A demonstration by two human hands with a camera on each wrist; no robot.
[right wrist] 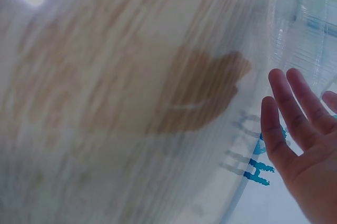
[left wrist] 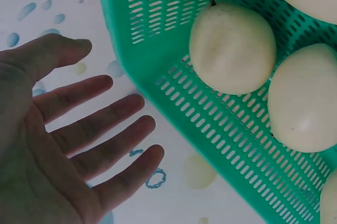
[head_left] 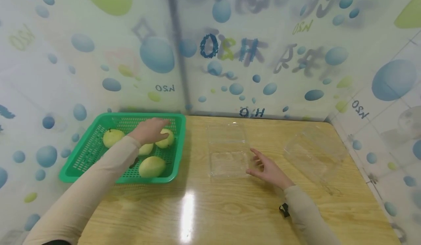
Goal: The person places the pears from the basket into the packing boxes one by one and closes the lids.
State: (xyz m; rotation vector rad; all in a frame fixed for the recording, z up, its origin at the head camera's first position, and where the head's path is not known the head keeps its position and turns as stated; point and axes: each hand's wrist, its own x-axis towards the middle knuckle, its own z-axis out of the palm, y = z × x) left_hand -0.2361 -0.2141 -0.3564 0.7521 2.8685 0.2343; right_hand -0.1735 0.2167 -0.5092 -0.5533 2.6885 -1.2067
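Observation:
My left hand (head_left: pixel 149 131) reaches over a green plastic basket (head_left: pixel 180 150), fingers extended and holding nothing. Several pale yellow-green pears lie in the basket, one pear (head_left: pixel 152 167) at its front right and another pear (head_left: pixel 113 138) at the left. The left wrist view shows the same hand with fingers spread, and a pear (left wrist: pixel 231 47) with a dark stem. Beside the right edge of a clear plastic clamshell box (head_left: pixel 229 164), lid opened toward the wall, is my right hand (head_left: pixel 270 172). Its fingers are loosely bent with nothing between them.
A second clear plastic box (head_left: pixel 310 161) lies opened at an angle on the right of the wooden table (head_left: pixel 213 212). Behind the table stands a wall covering (head_left: pixel 230 73) printed with blue and green drops. A small black object (head_left: pixel 284 210) shows beside the right sleeve.

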